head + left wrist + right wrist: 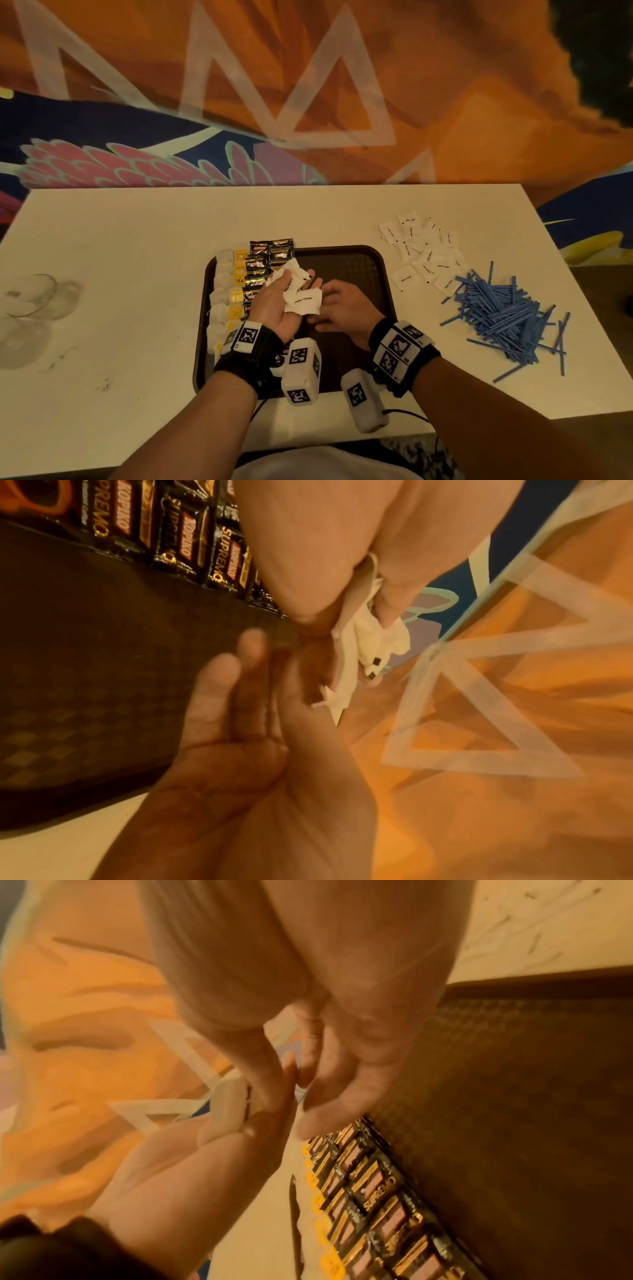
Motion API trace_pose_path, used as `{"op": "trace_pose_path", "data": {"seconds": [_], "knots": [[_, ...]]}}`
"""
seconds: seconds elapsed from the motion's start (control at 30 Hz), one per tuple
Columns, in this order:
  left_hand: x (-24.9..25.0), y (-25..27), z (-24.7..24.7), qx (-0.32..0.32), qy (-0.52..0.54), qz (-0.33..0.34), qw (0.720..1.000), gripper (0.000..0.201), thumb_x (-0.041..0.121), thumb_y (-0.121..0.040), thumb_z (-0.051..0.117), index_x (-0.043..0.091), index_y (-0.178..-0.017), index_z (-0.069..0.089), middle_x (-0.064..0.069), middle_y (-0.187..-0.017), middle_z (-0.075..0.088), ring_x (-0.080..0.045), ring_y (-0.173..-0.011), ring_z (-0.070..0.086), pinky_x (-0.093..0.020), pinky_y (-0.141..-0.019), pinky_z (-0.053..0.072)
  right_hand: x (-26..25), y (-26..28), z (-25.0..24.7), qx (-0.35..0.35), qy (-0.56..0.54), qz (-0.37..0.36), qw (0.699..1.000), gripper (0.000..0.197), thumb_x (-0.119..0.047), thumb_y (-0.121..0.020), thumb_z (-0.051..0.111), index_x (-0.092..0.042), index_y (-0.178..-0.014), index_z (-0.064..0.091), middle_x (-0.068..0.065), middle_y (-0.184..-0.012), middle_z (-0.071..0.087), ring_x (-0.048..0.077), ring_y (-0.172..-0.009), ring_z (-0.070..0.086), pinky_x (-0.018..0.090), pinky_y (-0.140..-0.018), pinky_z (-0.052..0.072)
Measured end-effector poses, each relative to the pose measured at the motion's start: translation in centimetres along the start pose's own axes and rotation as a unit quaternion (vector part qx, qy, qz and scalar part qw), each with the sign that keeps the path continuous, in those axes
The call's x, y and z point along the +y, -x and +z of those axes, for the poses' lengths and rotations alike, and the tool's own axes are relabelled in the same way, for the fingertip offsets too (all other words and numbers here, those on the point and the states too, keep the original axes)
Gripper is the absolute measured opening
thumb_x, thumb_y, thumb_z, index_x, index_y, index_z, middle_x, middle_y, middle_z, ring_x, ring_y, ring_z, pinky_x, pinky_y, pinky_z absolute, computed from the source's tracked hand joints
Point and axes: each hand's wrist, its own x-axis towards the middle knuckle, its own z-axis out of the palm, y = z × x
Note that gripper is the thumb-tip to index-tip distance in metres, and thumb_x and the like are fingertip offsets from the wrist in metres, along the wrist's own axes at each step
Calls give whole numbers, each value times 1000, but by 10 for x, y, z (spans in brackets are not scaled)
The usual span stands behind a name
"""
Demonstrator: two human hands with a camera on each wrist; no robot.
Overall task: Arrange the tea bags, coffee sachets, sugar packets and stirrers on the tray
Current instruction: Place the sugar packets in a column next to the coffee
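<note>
Several white sugar packets (295, 291) are held in a loose bunch by the left hand (274, 308), whose fingers are curled around them above the middle of the dark brown tray (356, 263). One packet at the near edge of the bunch, printed with black lettering, is touched by the right hand (342, 308), which is placed just beside the left; its fingers are seen loosely bent, but whether that packet is actually pinched cannot be told. From the left wrist view, crumpled white paper is seen pressed between the left thumb and fingers.

Along the tray's left side, a column of tea bags (226, 301) with yellow tags is laid out, and a column of black coffee sachets (263, 263) is set touching it on the right. The remainder of the tray floor is shown as a bare checkered surface.

On the white table (120, 240), to the right of the tray, more sugar packets (424, 253) are scattered, and a heap of blue stirrers (503, 311) is piled just beside them toward the near edge. At the table's far left, clear glassware (34, 301) is faintly visible.
</note>
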Motion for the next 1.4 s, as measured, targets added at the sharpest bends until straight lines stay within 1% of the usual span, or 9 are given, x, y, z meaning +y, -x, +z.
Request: {"op": "trace_pose_path", "data": {"seconds": [0.2,0.33,0.5,0.63,0.73,0.93,1.07,1.23,1.4], "knots": [[-1,-4,-2,18,-12,56,998,20,9,-100,44,14,-113,58,-26,-116,60,-38,-111,60,-46,-79,58,-6,6,-13,-61,-135,29,989,27,-5,-91,56,-6,-117,58,17,-113,68,27,-96,68,31,-71,56],[-9,1,7,1,-63,74,995,23,7,-100,40,16,-105,60,-21,-96,66,-29,-87,65,-44,-80,55,-5,4,-16,-29,-93,-4,995,22,3,-86,65,-7,-104,57,17,-110,66,21,-93,67,28,-71,57],[0,2,8,70,-61,142,986,25,-8,-93,36,6,-92,57,-19,-94,59,-30,-86,62,-41,-79,56,-6,-4,-46,17,-39,-65,997,28,11,-83,58,-15,-90,64,11,-99,68,25,-97,65,39,-86,55],[-4,4,3,125,-316,177,924,38,-17,-81,38,9,-74,66,-15,-80,60,-22,-60,54,-27,-52,42,-8,-9,-73,44,54,-129,989,33,3,-78,70,-25,-94,64,8,-98,70,21,-93,67,31,-81,54],[-15,4,14,115,-427,189,877,38,-11,-80,44,13,-60,66,-10,-74,58,-18,-59,48,-24,-47,35,-9,-14,-84,36,52,-142,988,32,0,-78,73,-22,-98,62,9,-102,69,19,-93,67,25,-76,54],[-31,6,39,-14,-544,206,813,8,19,-83,72,22,-90,73,8,-70,68,-4,-58,58,-19,-54,41,-12,-19,-93,-7,47,-168,985,34,-3,-79,74,-18,-105,59,10,-98,71,16,-85,68,27,-75,55],[-31,-3,43,35,-504,225,833,6,14,-84,72,18,-87,69,-3,-69,63,-13,-58,54,-24,-51,42,-6,-27,-94,20,8,-143,989,22,-9,-80,76,-15,-97,64,8,-92,72,14,-80,67,28,-73,54],[-26,-16,35,68,-516,241,819,1,18,-85,71,18,-85,70,3,-63,61,-5,-51,53,-24,-54,43,3,-47,-86,57,23,-101,993,16,-16,-81,76,-8,-93,70,4,-74,72,9,-65,66,20,-60,51],[-10,-27,7,170,-461,172,854,16,27,-87,66,16,-76,69,-5,-69,65,-22,-63,56,-33,-59,44,10,-95,-74,105,74,-65,990,14,-23,-81,75,-17,-93,72,0,-77,74,17,-76,70,31,-74,58]]}}
